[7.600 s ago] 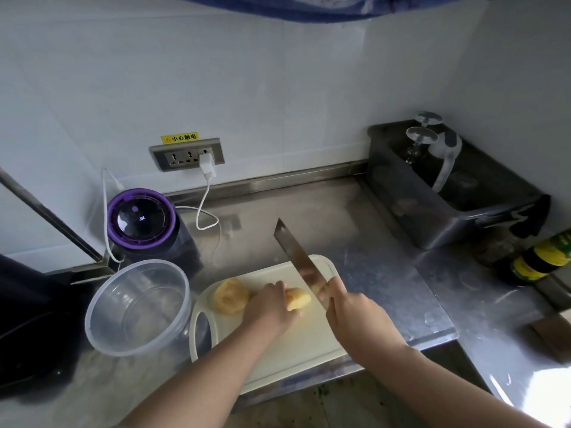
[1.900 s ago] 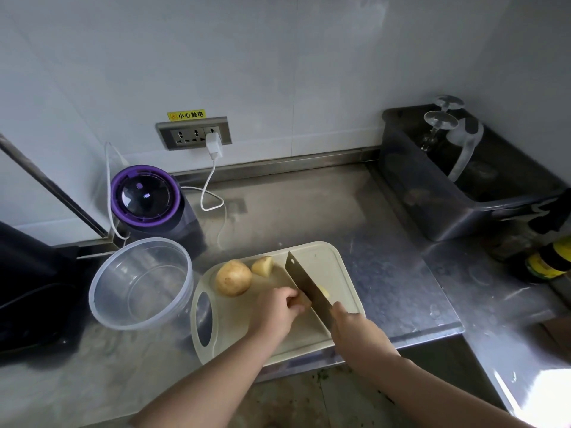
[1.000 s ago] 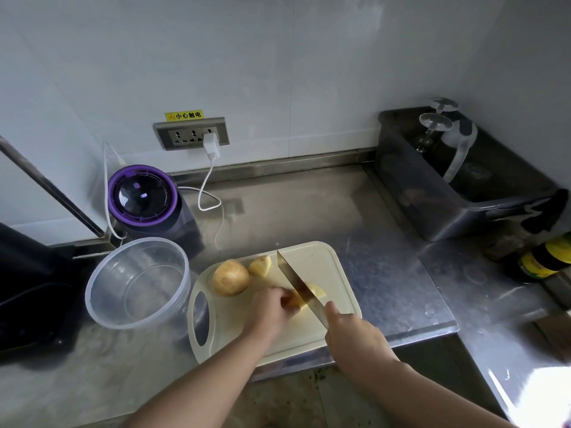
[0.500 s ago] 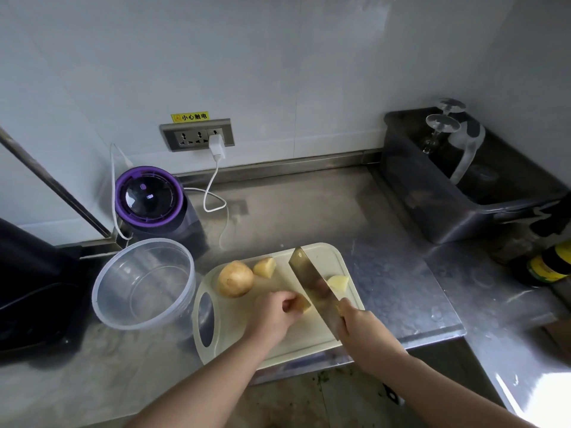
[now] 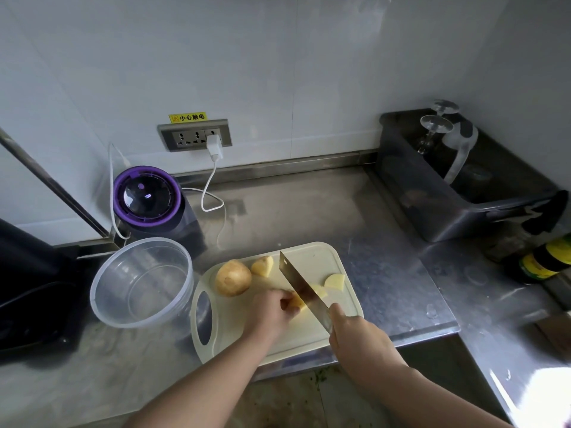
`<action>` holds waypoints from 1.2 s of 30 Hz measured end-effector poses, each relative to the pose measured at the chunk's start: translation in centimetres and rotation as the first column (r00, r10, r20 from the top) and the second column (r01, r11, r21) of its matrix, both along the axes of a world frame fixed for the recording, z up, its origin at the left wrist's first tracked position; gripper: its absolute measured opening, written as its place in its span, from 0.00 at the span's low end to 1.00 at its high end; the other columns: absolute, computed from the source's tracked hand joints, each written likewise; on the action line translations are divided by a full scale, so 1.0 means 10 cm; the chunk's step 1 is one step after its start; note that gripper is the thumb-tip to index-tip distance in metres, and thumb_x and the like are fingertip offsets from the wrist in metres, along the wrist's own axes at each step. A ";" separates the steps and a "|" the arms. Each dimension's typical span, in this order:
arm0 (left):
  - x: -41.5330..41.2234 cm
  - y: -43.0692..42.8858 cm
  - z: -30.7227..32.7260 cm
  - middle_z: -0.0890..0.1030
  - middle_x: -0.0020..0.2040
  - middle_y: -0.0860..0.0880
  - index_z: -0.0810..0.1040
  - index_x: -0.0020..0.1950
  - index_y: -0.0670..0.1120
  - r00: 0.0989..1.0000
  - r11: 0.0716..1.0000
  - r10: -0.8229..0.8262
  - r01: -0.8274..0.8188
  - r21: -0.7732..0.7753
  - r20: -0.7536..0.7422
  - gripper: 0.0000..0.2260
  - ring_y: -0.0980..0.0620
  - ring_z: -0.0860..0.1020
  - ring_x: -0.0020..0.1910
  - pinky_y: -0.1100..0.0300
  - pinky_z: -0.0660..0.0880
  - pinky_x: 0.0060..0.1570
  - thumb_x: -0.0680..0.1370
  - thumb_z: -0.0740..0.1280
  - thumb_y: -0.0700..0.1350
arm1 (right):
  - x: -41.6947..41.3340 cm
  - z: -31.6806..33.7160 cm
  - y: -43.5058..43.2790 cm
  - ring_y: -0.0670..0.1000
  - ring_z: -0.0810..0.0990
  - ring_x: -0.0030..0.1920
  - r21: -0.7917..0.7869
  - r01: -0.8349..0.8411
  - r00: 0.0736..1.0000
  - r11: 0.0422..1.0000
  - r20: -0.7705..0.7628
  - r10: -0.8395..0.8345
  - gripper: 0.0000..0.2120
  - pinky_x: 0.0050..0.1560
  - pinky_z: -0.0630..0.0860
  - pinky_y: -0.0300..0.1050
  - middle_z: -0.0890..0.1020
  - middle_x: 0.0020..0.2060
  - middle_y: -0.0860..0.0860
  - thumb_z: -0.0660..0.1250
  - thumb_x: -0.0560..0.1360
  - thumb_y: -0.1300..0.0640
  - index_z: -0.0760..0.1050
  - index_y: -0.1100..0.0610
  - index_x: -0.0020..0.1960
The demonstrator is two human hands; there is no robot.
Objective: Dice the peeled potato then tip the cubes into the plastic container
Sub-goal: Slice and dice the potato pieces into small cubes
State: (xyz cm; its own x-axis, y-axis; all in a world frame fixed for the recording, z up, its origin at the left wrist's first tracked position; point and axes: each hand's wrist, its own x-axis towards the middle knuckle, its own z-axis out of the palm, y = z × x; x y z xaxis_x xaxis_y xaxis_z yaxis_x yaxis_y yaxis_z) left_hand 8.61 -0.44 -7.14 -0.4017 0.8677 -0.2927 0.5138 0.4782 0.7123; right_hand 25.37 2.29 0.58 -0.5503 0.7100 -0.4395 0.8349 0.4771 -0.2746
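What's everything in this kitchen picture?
cutting board: one, cream, on steel counter
whole potato: one, tan, on board
potato pieces: about four, pale yellow, on board
knife: one, steel, blade on a piece
plastic container: one, clear, empty, left of board
appliance: one, purple-topped, behind container
charger: one, white, in wall socket
bin: one, dark, far right
glasses: two, clear, upturned in bin
bottle: one, yellow-labelled, right edge
left hand: holds one piece
right hand: grips knife
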 end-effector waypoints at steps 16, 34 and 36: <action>0.00 0.00 0.00 0.84 0.54 0.50 0.81 0.59 0.46 0.999 1.000 -0.012 0.013 0.004 -0.052 0.14 0.54 0.80 0.53 0.67 0.72 0.51 0.75 0.72 0.47 | -0.03 -0.02 0.02 0.49 0.82 0.43 -0.036 -0.031 0.999 0.999 0.017 0.032 0.27 0.40 0.78 0.37 0.80 0.51 0.49 0.64 0.80 0.59 0.56 0.52 0.74; 0.06 0.04 0.00 0.84 0.47 0.50 0.83 0.53 0.47 0.999 0.997 0.035 -0.033 0.071 -0.019 0.09 0.52 0.81 0.48 0.60 0.75 0.48 0.75 0.71 0.47 | -0.02 -0.17 0.15 0.48 0.82 0.41 -0.017 0.082 0.996 0.997 -0.020 -0.082 0.15 0.46 0.82 0.43 0.79 0.46 0.49 0.58 0.83 0.56 0.61 0.55 0.68; 0.08 0.09 0.00 0.84 0.49 0.50 0.83 0.55 0.46 0.999 0.996 0.032 -0.029 0.083 -0.033 0.10 0.52 0.81 0.49 0.60 0.75 0.50 0.75 0.71 0.45 | -0.01 -0.12 0.17 0.49 0.83 0.43 0.004 0.085 0.996 0.996 -0.020 -0.085 0.16 0.48 0.83 0.45 0.80 0.49 0.50 0.59 0.83 0.56 0.61 0.55 0.69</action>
State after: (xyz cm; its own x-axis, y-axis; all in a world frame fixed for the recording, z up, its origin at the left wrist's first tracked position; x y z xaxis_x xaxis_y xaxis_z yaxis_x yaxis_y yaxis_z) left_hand 9.37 0.43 -7.11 -0.4367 0.8758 -0.2057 0.5251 0.4339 0.7321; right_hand 25.32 3.96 -0.57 -0.4961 0.7569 -0.4255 0.8670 0.4056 -0.2894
